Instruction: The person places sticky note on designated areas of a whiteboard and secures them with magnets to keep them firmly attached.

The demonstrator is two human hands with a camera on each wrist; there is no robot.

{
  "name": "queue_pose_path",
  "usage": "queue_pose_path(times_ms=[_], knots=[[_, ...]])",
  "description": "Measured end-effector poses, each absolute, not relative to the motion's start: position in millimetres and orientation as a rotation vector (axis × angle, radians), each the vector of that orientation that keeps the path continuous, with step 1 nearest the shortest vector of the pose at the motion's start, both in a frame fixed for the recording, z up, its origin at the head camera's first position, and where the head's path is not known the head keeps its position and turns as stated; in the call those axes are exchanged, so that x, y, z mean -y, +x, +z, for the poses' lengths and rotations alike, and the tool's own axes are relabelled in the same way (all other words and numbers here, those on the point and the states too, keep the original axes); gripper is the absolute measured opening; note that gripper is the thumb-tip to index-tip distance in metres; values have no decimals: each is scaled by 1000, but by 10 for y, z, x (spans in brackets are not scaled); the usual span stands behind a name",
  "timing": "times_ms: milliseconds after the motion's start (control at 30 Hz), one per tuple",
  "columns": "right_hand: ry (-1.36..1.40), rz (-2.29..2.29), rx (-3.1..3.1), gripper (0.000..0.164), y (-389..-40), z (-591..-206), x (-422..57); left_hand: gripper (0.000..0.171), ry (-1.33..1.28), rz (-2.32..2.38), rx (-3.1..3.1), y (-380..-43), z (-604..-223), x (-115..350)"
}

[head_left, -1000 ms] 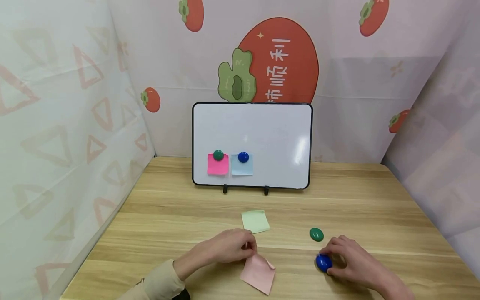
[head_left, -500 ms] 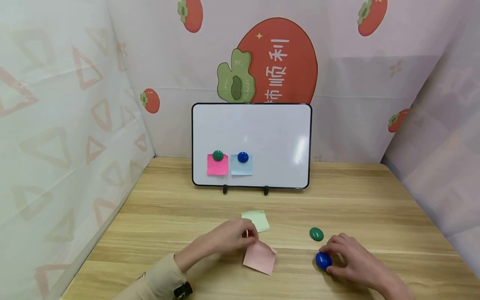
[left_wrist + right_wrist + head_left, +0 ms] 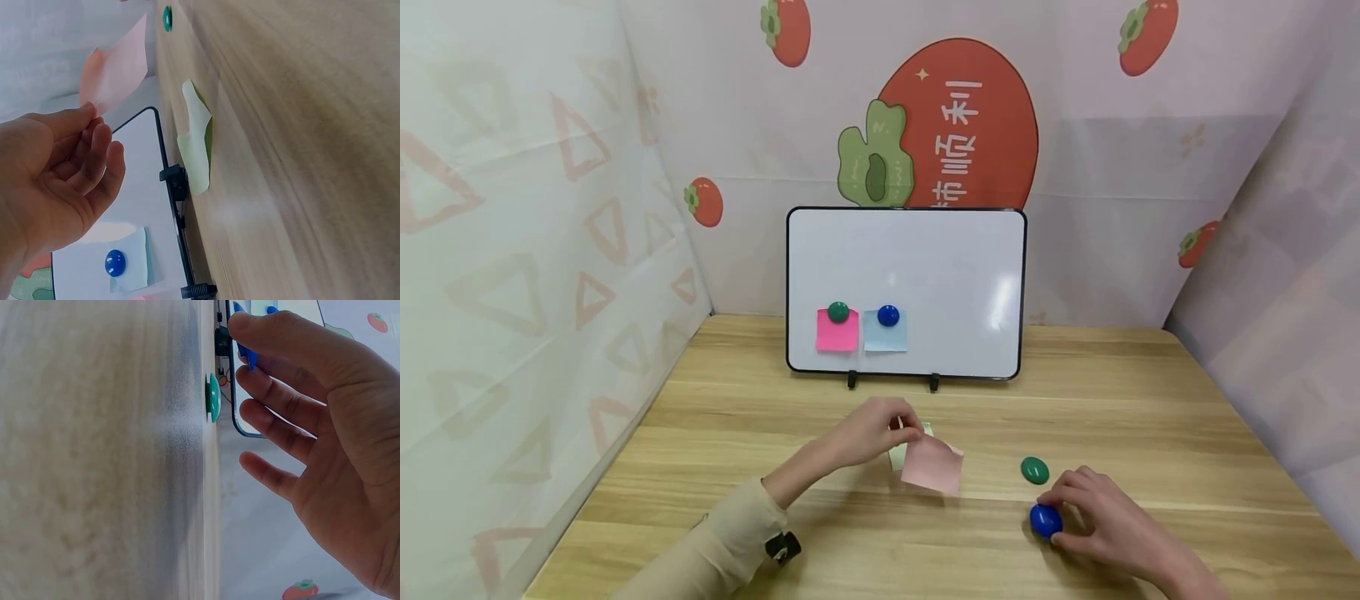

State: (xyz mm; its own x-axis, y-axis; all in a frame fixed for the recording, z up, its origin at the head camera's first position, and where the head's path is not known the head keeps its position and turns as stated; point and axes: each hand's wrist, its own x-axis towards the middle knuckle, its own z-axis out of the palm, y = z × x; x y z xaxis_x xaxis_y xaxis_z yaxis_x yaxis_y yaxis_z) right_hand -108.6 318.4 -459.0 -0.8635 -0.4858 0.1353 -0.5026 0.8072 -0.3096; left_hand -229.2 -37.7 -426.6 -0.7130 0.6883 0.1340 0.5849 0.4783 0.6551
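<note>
My left hand [image 3: 876, 429] pinches one corner of a pale pink sticky note [image 3: 933, 467], which hangs above the table. In the left wrist view thumb and fingertips meet on that note [image 3: 122, 69]. Behind it a pale green sticky note [image 3: 897, 455] lies on the table, partly covered in the head view; the left wrist view shows it creased [image 3: 197, 140]. At the right, my right hand [image 3: 1101, 521] holds a round blue magnet [image 3: 1046, 521] between thumb and fingers, low over the table. A green magnet [image 3: 1034, 470] lies on the wood just beyond that hand.
A whiteboard [image 3: 962, 283] stands on small black feet at the back of the wooden table [image 3: 737, 433]. On it, a green magnet [image 3: 838, 312] holds a bright pink note [image 3: 838, 337] and a blue magnet [image 3: 888, 315] holds a light blue note [image 3: 885, 339]. Printed cloth surrounds the table.
My left hand has lifted the pale pink note off the table and carried it forward toward the whiteboard, now overlapping the green note. The right hand with the blue magnet has barely moved.
</note>
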Motion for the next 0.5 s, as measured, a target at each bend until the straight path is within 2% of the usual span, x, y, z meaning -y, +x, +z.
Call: queue_pose_path(times_ms=[500], knots=[[782, 514, 2965, 33, -1097, -4577, -3167, 11, 1038, 1190, -2664, -2652, -4119, 237]])
